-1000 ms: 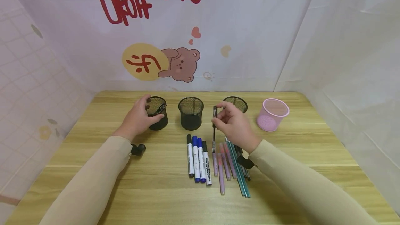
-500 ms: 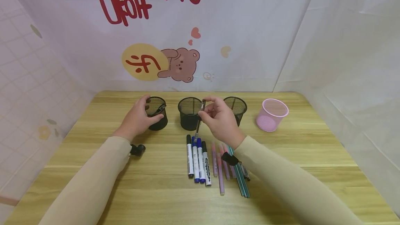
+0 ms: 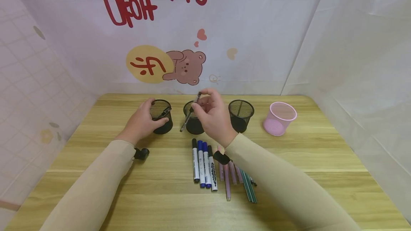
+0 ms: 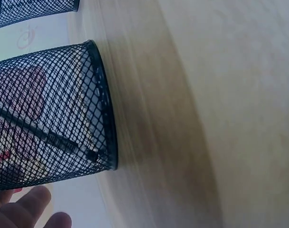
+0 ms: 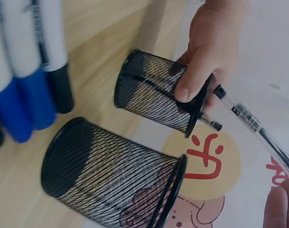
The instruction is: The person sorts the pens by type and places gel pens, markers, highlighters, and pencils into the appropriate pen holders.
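Near the tabletop's far edge, your right hand point(image 3: 213, 115) pinches a light, stiff, slick pen point(image 3: 190, 112) by its upper barrel; left hand point(image 3: 141, 122) grips the left mesh cup point(image 3: 161, 116).

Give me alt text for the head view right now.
The right hand pinches a clear ballpoint pen, tilted, between two black mesh cups; the left hand grips the leftmost black mesh cup. Four markers lie on the wooden table.

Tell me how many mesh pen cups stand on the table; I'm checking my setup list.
4: three black, one pink. The left black cup is gripped by the left hand, the middle black cup sits behind the right hand, then the right black cup and the pink cup.
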`<action>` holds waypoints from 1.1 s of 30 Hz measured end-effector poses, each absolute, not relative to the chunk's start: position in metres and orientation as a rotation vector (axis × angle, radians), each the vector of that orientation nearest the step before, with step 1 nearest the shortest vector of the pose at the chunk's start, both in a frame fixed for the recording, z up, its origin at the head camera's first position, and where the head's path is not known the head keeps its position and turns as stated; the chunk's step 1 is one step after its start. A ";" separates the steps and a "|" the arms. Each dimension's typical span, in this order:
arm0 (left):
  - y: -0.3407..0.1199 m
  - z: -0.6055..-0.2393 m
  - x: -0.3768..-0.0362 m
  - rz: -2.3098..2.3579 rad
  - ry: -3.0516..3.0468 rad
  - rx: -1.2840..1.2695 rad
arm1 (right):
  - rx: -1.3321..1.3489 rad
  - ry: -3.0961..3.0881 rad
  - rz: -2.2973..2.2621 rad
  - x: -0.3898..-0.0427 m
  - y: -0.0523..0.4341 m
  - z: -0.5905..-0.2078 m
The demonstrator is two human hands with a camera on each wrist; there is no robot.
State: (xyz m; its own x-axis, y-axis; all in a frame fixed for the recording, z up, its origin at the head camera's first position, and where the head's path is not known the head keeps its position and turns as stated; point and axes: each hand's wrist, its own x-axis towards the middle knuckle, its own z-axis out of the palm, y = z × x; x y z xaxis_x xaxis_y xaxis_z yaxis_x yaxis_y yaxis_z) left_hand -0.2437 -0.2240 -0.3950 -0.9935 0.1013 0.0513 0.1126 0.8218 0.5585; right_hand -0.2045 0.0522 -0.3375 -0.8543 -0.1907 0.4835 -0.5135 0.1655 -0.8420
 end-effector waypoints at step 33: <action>-0.222 -0.393 -0.244 -0.807 -2.975 -0.169 | 0.683 -2.224 1.617 -0.218 -0.004 -0.340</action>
